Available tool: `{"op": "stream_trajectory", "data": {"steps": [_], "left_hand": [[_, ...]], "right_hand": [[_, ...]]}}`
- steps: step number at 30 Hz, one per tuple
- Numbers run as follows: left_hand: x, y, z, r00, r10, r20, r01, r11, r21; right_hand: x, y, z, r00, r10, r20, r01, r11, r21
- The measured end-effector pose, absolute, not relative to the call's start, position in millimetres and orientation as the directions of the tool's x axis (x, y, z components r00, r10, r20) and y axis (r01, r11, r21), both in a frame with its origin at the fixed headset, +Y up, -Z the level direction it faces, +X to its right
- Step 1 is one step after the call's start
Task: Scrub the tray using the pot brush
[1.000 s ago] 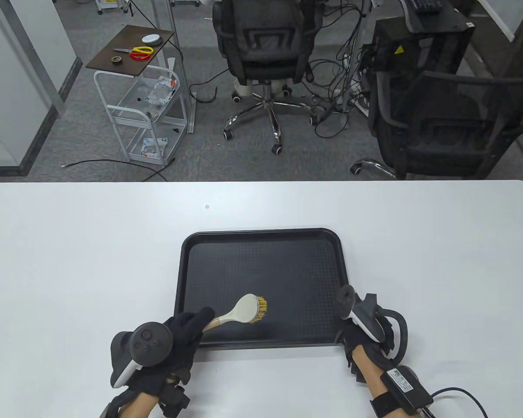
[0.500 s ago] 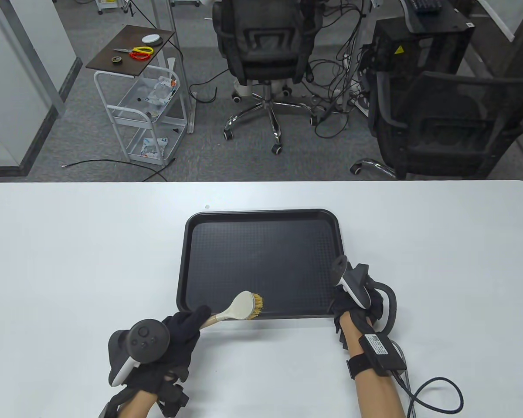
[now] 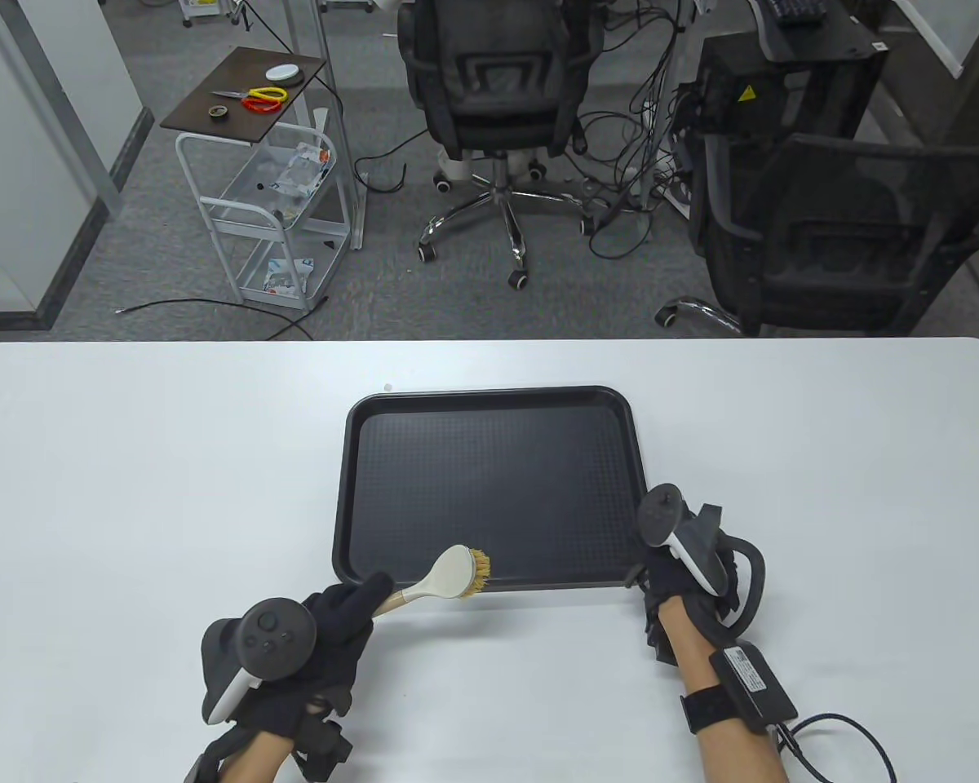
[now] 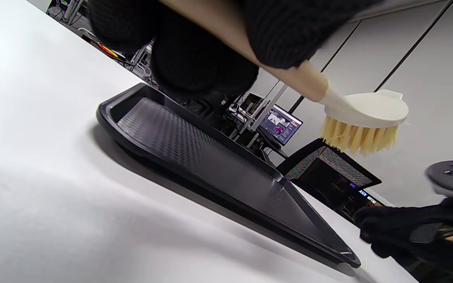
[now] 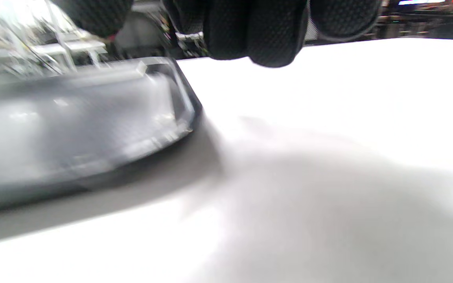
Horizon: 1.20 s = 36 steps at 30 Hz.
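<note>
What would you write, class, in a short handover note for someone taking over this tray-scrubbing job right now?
Left hand grips the wooden-handled, cream-headed pot brush; its bristles hang above the near edge of the black rectangular plastic tray, not touching.
Right hand sits at the tray's near right corner; contact unclear.
Done: brush picked up.
Left: lower the bristles and scrub the tray floor.

Left hand (image 4: 210,43) in black knit glove gripping wooden handle of cream-headed pot brush with tan bristles (image 4: 362,122), bristles raised clear above black textured plastic tray (image 4: 210,157), tray on white surface (image 4: 53,220), right hand (image 4: 411,232) just beside tray's corner
</note>
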State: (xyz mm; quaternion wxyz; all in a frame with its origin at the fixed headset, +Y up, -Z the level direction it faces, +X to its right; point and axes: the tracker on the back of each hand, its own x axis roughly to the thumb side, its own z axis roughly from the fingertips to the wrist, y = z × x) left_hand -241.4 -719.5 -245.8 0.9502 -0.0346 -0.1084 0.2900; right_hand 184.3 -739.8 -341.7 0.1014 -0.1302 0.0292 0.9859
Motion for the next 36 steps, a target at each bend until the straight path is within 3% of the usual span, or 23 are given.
{"op": "stream_trajectory", "data": {"steps": [4, 9, 14, 25, 36], "left_hand": [[-238.7, -720.2, -244.9, 0.816, 0.542, 0.201, -0.525, 0.84, -0.136], [-236.2, -721.6, -244.7, 0.821, 0.533, 0.203, -0.515, 0.846, -0.137], [-237.1, -726.0, -247.0, 0.826, 0.532, 0.184, -0.512, 0.846, -0.147], [-211.3, -740.7, -256.6, 0.849, 0.492, 0.191, -0.447, 0.862, -0.238], [-147.2, -764.4, -279.0, 0.934, 0.271, 0.235, -0.202, 0.939, -0.28]], "right_hand": [[181.6, -711.1, -304.9, -0.944, 0.323, -0.069, -0.323, -0.946, -0.019], [174.3, -718.4, -268.5, -0.871, 0.471, 0.141, -0.471, -0.881, 0.032], [169.7, -739.0, -259.7, -0.898, 0.397, 0.19, -0.399, -0.916, 0.027], [172.3, -733.0, -247.9, -0.888, 0.398, 0.229, -0.41, -0.912, -0.005], [171.0, -728.1, -240.4, -0.876, 0.419, 0.24, -0.435, -0.9, -0.015]]}}
